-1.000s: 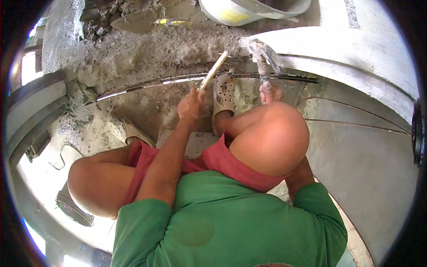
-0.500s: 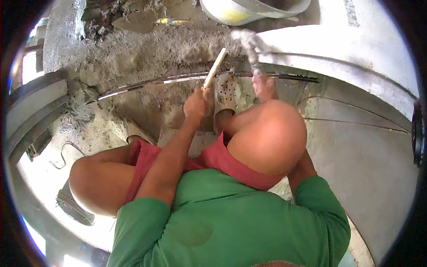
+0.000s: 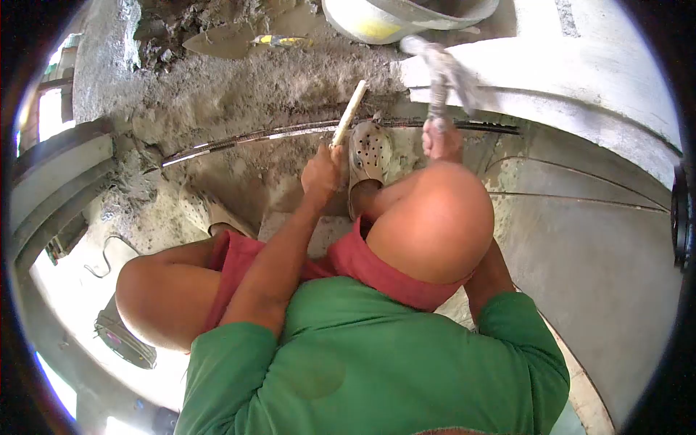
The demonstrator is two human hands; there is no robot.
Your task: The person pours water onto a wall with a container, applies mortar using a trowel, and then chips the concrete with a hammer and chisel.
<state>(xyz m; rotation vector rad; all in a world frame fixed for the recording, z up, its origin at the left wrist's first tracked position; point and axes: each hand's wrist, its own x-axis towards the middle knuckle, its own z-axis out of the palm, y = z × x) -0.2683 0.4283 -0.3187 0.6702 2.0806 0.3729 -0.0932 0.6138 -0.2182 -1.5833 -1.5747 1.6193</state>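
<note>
My left hand [image 3: 321,172] is closed around the lower end of a pale, narrow stick [image 3: 351,110], which slants up and to the right over the dirt. To the right, my right hand [image 3: 441,140] grips the wrapped handle of a hammer [image 3: 438,80]. The hammer's head is raised near the edge of the white curved slab [image 3: 522,69] and is blurred. Between my hands a speckled clog [image 3: 369,151] is on my right foot. Whether the hammer touches anything cannot be told.
A bucket [image 3: 377,27] with a yellow patch stands at the top. Left of it, a trowel [image 3: 217,42] with a yellow and black handle [image 3: 283,41] lies on rough dirt. Thin metal rods [image 3: 254,136] run across below. A curved grey ledge [image 3: 65,174] is at the left.
The hammer and my right hand swung left, then back right, with the hammer head now higher than at first. My left hand and the stick shifted slightly right.
</note>
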